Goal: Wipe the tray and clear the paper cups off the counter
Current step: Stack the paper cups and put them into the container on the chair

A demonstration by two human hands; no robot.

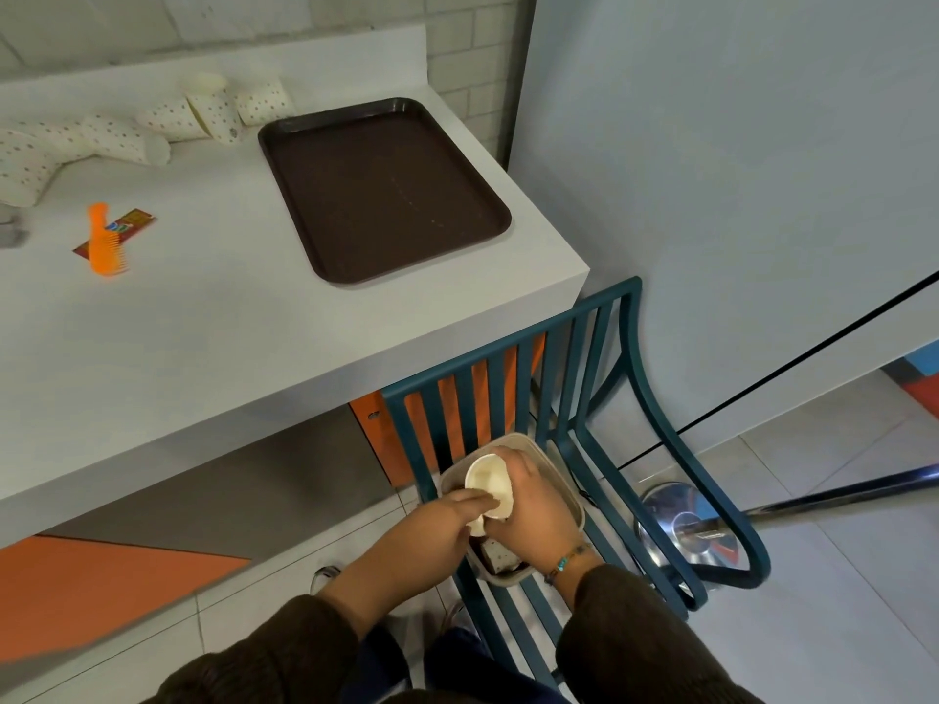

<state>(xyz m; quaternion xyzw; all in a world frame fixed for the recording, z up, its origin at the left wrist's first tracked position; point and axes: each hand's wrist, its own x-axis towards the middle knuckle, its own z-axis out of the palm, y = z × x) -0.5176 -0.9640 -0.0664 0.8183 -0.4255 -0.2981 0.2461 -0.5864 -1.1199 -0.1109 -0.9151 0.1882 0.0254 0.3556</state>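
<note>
A dark brown tray [381, 190] lies on the white counter [203, 317] near its right corner. Several dotted paper cups [167, 119] lie tipped over at the counter's back left. Below the counter, a beige bin [554, 470] stands on a teal slatted chair. Over the bin both my hands hold one paper cup [488, 480]: my right hand [538, 515] grips its side, and my left hand [447, 525] pinches its rim with fingers reaching inside. Another dotted cup [500, 553] lies inside the bin.
An orange comb [104, 241] rests on a red packet [129, 226] on the counter's left. The teal chair [635, 398] stands against the counter's end, beside a grey wall. A metal stand base [686, 525] sits on the tiled floor to the right.
</note>
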